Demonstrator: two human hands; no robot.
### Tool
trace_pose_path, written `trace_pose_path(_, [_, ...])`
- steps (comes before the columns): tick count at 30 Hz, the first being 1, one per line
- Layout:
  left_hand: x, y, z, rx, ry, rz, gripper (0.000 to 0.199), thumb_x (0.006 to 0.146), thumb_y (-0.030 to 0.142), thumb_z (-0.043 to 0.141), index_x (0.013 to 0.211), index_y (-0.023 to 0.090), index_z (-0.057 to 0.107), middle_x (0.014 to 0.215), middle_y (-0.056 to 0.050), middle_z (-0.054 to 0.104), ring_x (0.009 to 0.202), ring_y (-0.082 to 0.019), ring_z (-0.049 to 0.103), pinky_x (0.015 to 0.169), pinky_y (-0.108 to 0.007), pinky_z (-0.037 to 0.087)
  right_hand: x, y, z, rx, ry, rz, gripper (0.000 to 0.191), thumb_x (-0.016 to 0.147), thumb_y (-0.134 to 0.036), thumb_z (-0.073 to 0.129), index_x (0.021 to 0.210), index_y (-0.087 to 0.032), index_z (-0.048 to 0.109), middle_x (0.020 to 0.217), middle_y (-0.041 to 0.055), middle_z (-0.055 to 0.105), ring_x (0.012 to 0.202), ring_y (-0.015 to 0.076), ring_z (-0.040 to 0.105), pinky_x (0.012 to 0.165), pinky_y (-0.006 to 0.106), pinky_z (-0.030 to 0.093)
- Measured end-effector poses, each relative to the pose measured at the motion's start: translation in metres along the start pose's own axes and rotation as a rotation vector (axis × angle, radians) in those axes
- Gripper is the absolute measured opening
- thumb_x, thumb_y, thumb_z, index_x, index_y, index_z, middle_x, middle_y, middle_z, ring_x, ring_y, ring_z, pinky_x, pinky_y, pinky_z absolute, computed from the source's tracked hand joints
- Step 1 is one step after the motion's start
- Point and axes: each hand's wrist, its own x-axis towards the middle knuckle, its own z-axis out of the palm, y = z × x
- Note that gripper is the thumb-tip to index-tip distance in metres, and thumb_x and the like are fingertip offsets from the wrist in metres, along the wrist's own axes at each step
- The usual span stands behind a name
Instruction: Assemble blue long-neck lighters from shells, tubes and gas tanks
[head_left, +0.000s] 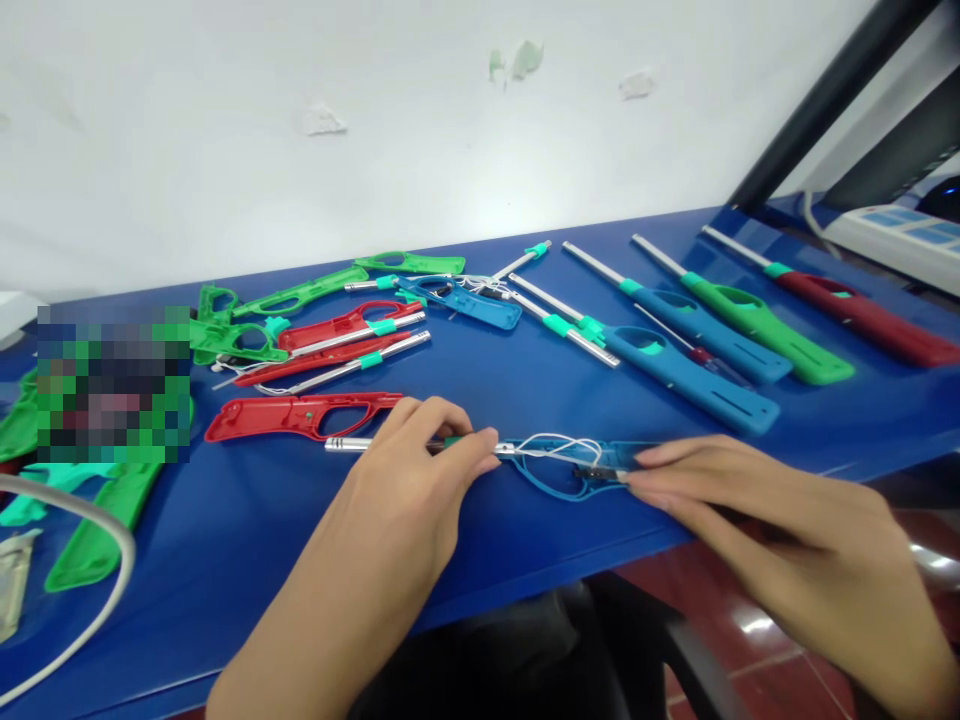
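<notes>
My left hand point(416, 470) is closed around the metal tube point(346, 445) of a gas lighter, thumb and fingers pinched near its right end. White wires point(559, 440) run from that end to a small black igniter point(598, 474). My right hand point(780, 530) pinches the right end of the igniter with its fingertips. A blue lighter handle half point(536, 482) lies under the wires, its right part covered by my right hand. Just behind my left hand rests a red handle half point(262, 417).
Assembled lighters, blue point(690, 378), green point(772, 333) and red point(862, 308), lie at the right with a screwdriver point(705, 358). Loose red and green shells point(307, 290) and tubes spread behind. A white cable point(112, 590) curves at left; a power strip point(900, 240) stands far right.
</notes>
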Motion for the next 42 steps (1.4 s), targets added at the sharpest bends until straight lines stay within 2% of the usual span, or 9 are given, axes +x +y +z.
trace_pose_path(5, [-0.005,0.001,0.001,0.067,-0.034,0.033,0.027,0.101,0.004,0.058,0.117,0.011,0.078,0.108,-0.013,0.069,0.093,-0.028,0.061,0.079,-0.045,0.056,0.001,-0.002,0.0,-0.003,0.007,-0.015,0.024,0.1,-0.014,0.068,0.112,-0.031,0.081,0.106,-0.0034,0.082,0.099,0.0155,0.077,0.091,0.026,0.065])
trace_pose_path(9, [-0.006,0.003,-0.003,0.054,-0.072,0.053,0.035,0.097,-0.003,0.055,0.123,0.008,0.075,0.111,-0.015,0.068,0.096,-0.028,0.059,0.081,-0.045,0.058,0.002,-0.002,0.0,-0.006,0.008,-0.013,0.023,0.101,-0.015,0.069,0.112,-0.031,0.081,0.105,-0.0033,0.082,0.099,0.0167,0.078,0.089,0.028,0.066])
trace_pose_path(13, [-0.006,0.004,-0.005,0.06,-0.079,0.068,0.037,0.096,-0.005,0.053,0.122,0.008,0.076,0.11,-0.015,0.068,0.095,-0.027,0.06,0.081,-0.045,0.058,0.002,0.0,0.0,-0.038,-0.004,-0.041,0.022,0.101,-0.013,0.068,0.111,-0.028,0.08,0.105,-0.0033,0.081,0.097,0.0141,0.077,0.089,0.024,0.064])
trace_pose_path(16, [-0.007,0.003,-0.003,0.06,-0.058,0.063,0.039,0.094,-0.007,0.053,0.122,0.009,0.076,0.109,-0.015,0.068,0.093,-0.027,0.059,0.081,-0.046,0.059,0.003,-0.005,-0.001,-0.064,-0.003,-0.052,0.022,0.1,-0.012,0.07,0.112,-0.028,0.079,0.11,-0.0029,0.08,0.105,0.0141,0.075,0.097,0.026,0.061])
trace_pose_path(20, [-0.008,0.001,-0.001,0.033,-0.053,0.055,0.038,0.093,-0.007,0.056,0.121,0.01,0.077,0.11,-0.014,0.069,0.092,-0.027,0.06,0.084,-0.047,0.059,0.016,-0.025,0.001,-0.176,0.084,-0.098,0.021,0.1,-0.013,0.071,0.116,-0.025,0.076,0.12,0.0023,0.075,0.115,0.0182,0.069,0.11,0.035,0.052])
trace_pose_path(25, [-0.007,-0.001,-0.001,0.014,-0.076,0.044,0.033,0.098,-0.002,0.056,0.122,0.01,0.075,0.109,-0.013,0.068,0.093,-0.027,0.06,0.084,-0.044,0.057,0.039,-0.044,0.022,-0.238,-0.137,-0.223,0.034,0.106,-0.031,0.066,0.139,-0.025,0.067,0.137,0.0023,0.069,0.138,0.0228,0.054,0.121,0.042,0.039])
trace_pose_path(30, [-0.009,-0.001,0.002,-0.083,-0.092,-0.036,0.035,0.099,-0.005,0.055,0.121,0.018,0.07,0.11,-0.005,0.063,0.096,-0.023,0.056,0.084,-0.037,0.051,0.045,-0.044,0.039,-0.234,-0.174,-0.207,0.027,0.109,-0.028,0.062,0.135,-0.024,0.069,0.128,-0.0016,0.075,0.127,0.0194,0.059,0.113,0.038,0.042])
trace_pose_path(37, [-0.01,0.004,0.001,-0.128,-0.094,-0.1,0.032,0.099,-0.005,0.06,0.116,0.021,0.068,0.11,-0.001,0.061,0.097,-0.02,0.055,0.082,-0.034,0.044,0.045,-0.04,0.039,-0.201,-0.152,-0.243,0.023,0.106,-0.021,0.065,0.129,-0.023,0.071,0.125,-0.0007,0.078,0.119,0.0175,0.066,0.113,0.039,0.044])
trace_pose_path(42, [-0.01,0.004,0.001,-0.151,-0.068,-0.114,0.029,0.098,-0.002,0.064,0.112,0.022,0.067,0.109,0.001,0.061,0.093,-0.017,0.056,0.079,-0.032,0.044,0.042,-0.039,0.04,-0.109,-0.062,-0.14,0.026,0.105,-0.018,0.066,0.129,-0.026,0.069,0.121,-0.0051,0.079,0.113,0.0111,0.071,0.114,0.03,0.046])
